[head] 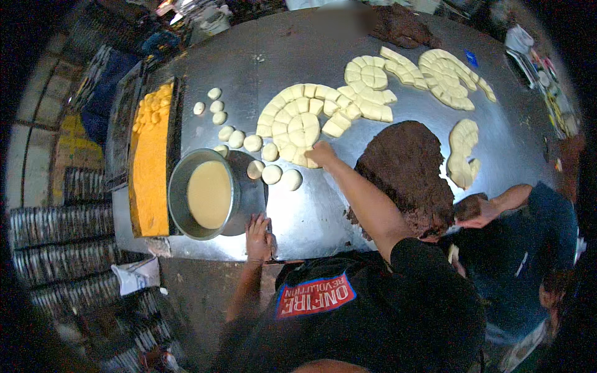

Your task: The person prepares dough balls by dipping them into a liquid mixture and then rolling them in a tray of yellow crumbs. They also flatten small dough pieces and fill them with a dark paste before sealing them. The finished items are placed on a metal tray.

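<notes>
Before me lies a round of pale dough (pixel 296 133), cut into wedges and blocks. Across its near right edge reaches my right hand (pixel 322 154), touching the dough; its fingertips are hidden, so a grip cannot be made out. My left hand (pixel 259 238) rests with spread fingers on the near edge of the metal table (pixel 305 219), holding nothing. Several pale dough balls (pixel 272 174) form a loose line left of the round. A deep metal bowl (pixel 175 205) of cream-coloured mixture (pixel 209 195) stands beyond my left hand.
Right of my forearm sits a large brown dough-like mass (pixel 401 172); a co-worker's hand (pixel 482 212) is beside it. More cut dough (pixel 443 77) and an uncut dough strip (pixel 462 151) lie rightward. A long tray (pixel 174 116) holds yellow-orange filling (pixel 149 182) and balls.
</notes>
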`<state>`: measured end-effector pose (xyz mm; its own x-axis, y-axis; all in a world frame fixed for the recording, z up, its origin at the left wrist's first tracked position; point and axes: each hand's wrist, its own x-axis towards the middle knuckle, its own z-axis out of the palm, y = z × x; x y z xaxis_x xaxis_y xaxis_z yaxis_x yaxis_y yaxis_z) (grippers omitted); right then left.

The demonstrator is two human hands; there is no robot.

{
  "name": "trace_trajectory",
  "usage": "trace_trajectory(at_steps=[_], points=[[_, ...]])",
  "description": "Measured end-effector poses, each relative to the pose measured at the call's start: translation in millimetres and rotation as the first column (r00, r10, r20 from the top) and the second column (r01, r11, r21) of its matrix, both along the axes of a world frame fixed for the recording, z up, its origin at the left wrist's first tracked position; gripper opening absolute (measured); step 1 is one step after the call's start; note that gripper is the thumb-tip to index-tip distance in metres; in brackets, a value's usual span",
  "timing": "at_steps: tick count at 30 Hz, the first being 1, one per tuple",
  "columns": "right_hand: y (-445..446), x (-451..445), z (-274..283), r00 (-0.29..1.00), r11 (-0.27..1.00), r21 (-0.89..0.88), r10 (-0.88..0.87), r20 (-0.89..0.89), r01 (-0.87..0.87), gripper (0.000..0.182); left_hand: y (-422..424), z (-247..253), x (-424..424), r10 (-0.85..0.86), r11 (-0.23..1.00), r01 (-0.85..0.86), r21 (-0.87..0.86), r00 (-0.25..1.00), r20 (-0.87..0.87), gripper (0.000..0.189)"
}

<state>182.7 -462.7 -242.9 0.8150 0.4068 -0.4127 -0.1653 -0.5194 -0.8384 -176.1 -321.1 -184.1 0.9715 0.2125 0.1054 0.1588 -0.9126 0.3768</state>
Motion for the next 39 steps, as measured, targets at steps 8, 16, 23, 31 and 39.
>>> trace_trajectory(at_steps=[8,16,23,31,39], points=[[-62.8,-60.9,42.7,0.956,0.990,-0.008,0.138,0.259,-0.141,0.027,-117.2,67.0,50.6,0.033,0.931,-0.033,-0.364,0.999,-0.007,0.038],[-164.2,-146.1,177.4,0.942,0.946,0.148,0.254,0.221,-0.290,0.032,-133.9,110.0,100.5,0.333,0.455,-0.098,-0.885,0.940,0.068,0.029],[-72.6,-213.9,264.0,0.776,0.863,0.481,-0.195,0.600,-0.155,0.024,-112.3,182.1,117.0,0.501,0.169,0.104,-0.980,0.847,0.177,0.044],[-19.6,-268.6,274.9,0.822,0.851,0.518,-0.352,0.447,0.084,0.022,-80.9,207.4,68.3,0.503,0.208,0.078,-0.975,0.846,0.175,0.050],[-65.5,-264.3,265.0,0.582,0.995,0.072,-0.101,0.807,0.072,0.025,-77.1,153.3,72.4,0.082,-0.476,-0.225,-0.850,0.951,-0.297,0.076]])
